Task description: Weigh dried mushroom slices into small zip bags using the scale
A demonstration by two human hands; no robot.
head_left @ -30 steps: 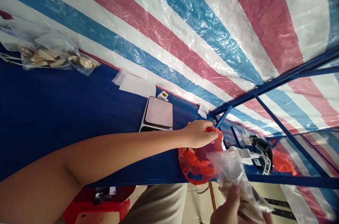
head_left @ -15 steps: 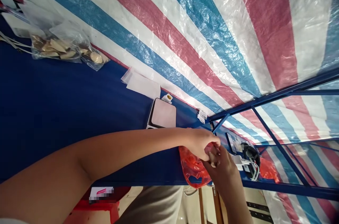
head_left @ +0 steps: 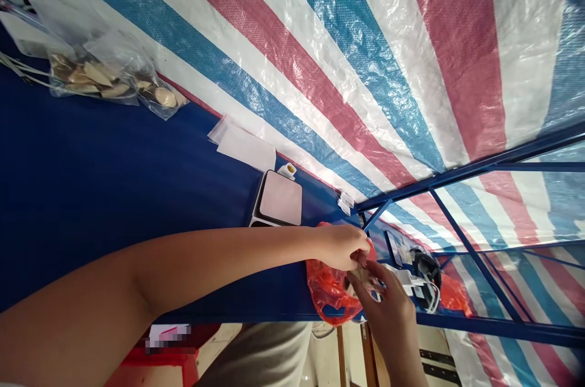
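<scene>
Red plastic bag (head_left: 329,289), rim in left hand (head_left: 342,247) closed grip; right hand (head_left: 384,308) grip pinching pale piece (head_left: 364,275)

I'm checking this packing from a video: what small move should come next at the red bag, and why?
Probably the right hand should let the small pale piece drop into the red plastic bag, since that piece sits right at the bag's mouth, which the left hand is gripping.

Light: bright, even daylight; glare: white sheen across striped tarpaulin (head_left: 365,70); shadows: faint, soft; edges: wide-angle bowing; focus: sharp centrally; top-right corner: dark blur.
</scene>
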